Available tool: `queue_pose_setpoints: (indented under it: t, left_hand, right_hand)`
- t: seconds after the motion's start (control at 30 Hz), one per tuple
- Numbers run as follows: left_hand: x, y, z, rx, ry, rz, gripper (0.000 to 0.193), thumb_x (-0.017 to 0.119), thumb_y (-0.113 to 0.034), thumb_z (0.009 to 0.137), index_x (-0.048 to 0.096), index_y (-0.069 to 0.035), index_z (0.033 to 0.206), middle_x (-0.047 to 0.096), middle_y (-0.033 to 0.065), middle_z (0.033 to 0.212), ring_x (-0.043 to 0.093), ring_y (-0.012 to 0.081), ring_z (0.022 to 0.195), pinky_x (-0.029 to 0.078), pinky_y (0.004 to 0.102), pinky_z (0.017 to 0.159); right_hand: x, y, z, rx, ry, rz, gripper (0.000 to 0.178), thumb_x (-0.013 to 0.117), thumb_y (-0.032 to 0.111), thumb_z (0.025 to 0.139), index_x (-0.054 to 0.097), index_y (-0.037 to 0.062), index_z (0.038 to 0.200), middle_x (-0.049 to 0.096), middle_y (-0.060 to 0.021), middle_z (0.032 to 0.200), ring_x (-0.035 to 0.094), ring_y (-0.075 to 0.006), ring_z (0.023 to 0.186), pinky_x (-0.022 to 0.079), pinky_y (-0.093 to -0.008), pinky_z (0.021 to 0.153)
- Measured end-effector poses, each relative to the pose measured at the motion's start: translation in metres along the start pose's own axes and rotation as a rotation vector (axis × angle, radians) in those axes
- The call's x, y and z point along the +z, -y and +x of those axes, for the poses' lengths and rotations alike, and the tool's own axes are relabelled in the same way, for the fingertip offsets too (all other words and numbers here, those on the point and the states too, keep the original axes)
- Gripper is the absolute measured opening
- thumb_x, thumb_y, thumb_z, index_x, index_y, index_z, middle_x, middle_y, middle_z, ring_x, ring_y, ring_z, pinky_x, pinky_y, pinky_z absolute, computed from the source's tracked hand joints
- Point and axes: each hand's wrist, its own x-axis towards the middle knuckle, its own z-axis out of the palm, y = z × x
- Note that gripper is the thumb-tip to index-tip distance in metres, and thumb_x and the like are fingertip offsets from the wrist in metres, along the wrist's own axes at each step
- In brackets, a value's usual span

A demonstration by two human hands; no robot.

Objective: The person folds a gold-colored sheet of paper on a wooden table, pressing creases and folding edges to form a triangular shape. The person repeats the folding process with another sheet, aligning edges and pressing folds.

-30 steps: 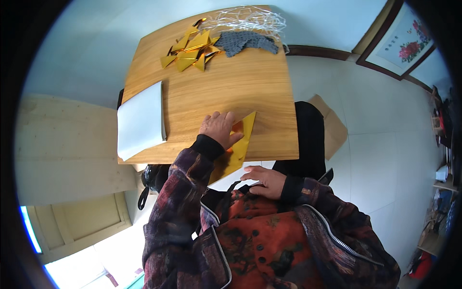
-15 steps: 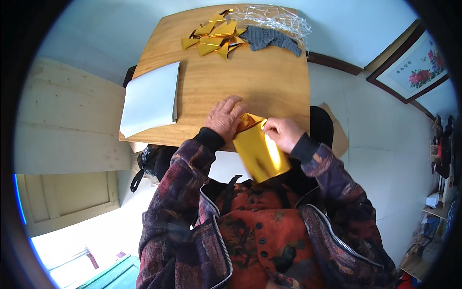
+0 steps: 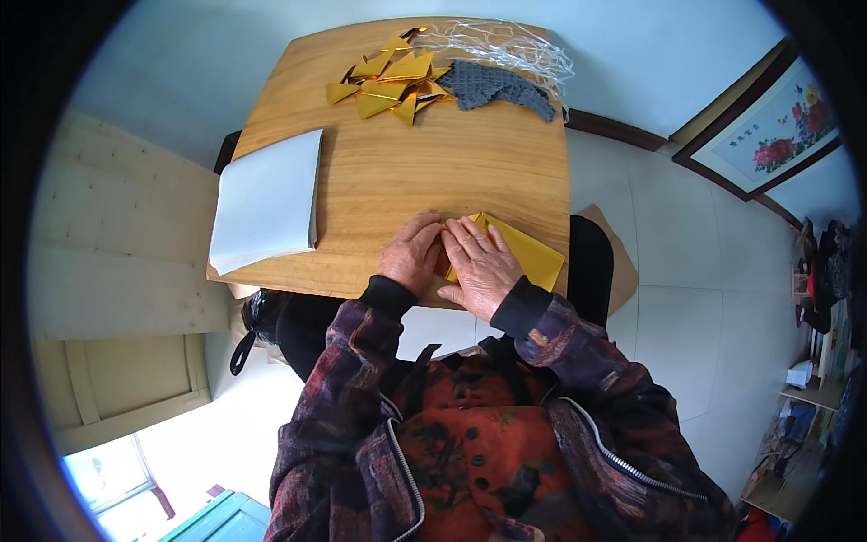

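Observation:
A folded sheet of gold foil paper (image 3: 533, 256) lies on the wooden table (image 3: 406, 172), close to its front right edge. Across the left part of the sheet my right hand (image 3: 483, 271) rests flat, its fingers stretched out and pressing on the foil. Beside it, my left hand (image 3: 411, 256) has its fingers bent and held together at the paper's left end; its fingertips are partly hidden. Toward the far side of the table is a pile of folded gold foil pieces (image 3: 384, 86).
A stack of white paper (image 3: 266, 199) lies at the table's left edge. Behind, a grey knitted cloth (image 3: 497, 88) sits next to tangled silvery strands (image 3: 506, 43). A framed flower picture (image 3: 777, 135) leans at the right, and loaded shelves (image 3: 813, 388) stand farther along.
The gold sheet has gone from hanging over the table's front edge to lying flat on the tabletop. My right hand has moved left and opened flat onto it.

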Motion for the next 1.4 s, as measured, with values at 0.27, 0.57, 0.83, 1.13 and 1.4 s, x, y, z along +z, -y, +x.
queue_pose_setpoints:
  t: [0.27,0.57,0.83,1.13,1.4]
  left_hand:
    - [-0.002,-0.002,0.000,-0.011,0.023,0.010,0.025,0.064,-0.003,0.081,0.064,-0.002,0.107,0.061,0.0135,0.119,0.058,0.0328,0.113,0.050,0.0391,0.094]
    - [-0.002,-0.002,-0.001,0.020,0.016,0.077,0.026,0.064,-0.003,0.081,0.063,-0.002,0.108,0.060,0.0132,0.120,0.059,0.0330,0.112,0.050,0.0388,0.093]
    - [0.001,0.006,-0.002,0.006,0.084,0.071,0.031,0.059,-0.004,0.084,0.059,-0.006,0.114,0.056,0.0131,0.127,0.058,0.0352,0.111,0.050,0.0383,0.093]
    - [0.007,-0.010,0.005,0.320,0.031,0.487,0.033,0.056,-0.004,0.083,0.060,-0.008,0.115,0.056,0.0133,0.127,0.056,0.0325,0.115,0.050,0.0391,0.092]
    - [0.003,-0.015,0.001,-0.028,0.264,-0.003,0.037,0.062,-0.013,0.085,0.059,-0.009,0.122,0.053,0.0143,0.133,0.051,0.0353,0.123,0.047,0.0402,0.098]
  right_hand:
    - [0.021,-0.019,-0.002,0.019,-0.068,-0.036,0.088,0.064,0.057,0.082,0.035,0.0019,0.144,0.024,-0.0125,0.156,0.021,-0.0281,0.145,0.016,-0.0487,0.117]
    - [0.018,-0.021,0.003,0.059,-0.085,-0.005,0.095,0.061,0.065,0.080,0.034,0.0002,0.145,0.026,-0.0132,0.156,0.021,-0.0284,0.145,0.016,-0.0492,0.117]
    - [0.005,-0.052,0.001,0.208,-0.101,-0.052,0.090,0.052,0.064,0.086,0.034,-0.0011,0.145,0.030,-0.0167,0.154,0.024,-0.0287,0.144,0.019,-0.0495,0.115]
    - [-0.002,-0.084,-0.084,0.072,-0.259,0.069,0.050,0.061,0.022,0.089,0.048,0.0044,0.134,0.044,-0.0100,0.143,0.038,-0.0268,0.136,0.030,-0.0467,0.110]
    - [0.013,-0.074,-0.094,0.045,-0.361,-0.021,0.048,0.068,0.020,0.084,0.054,0.0073,0.128,0.045,-0.0074,0.142,0.038,-0.0244,0.136,0.029,-0.0439,0.112]
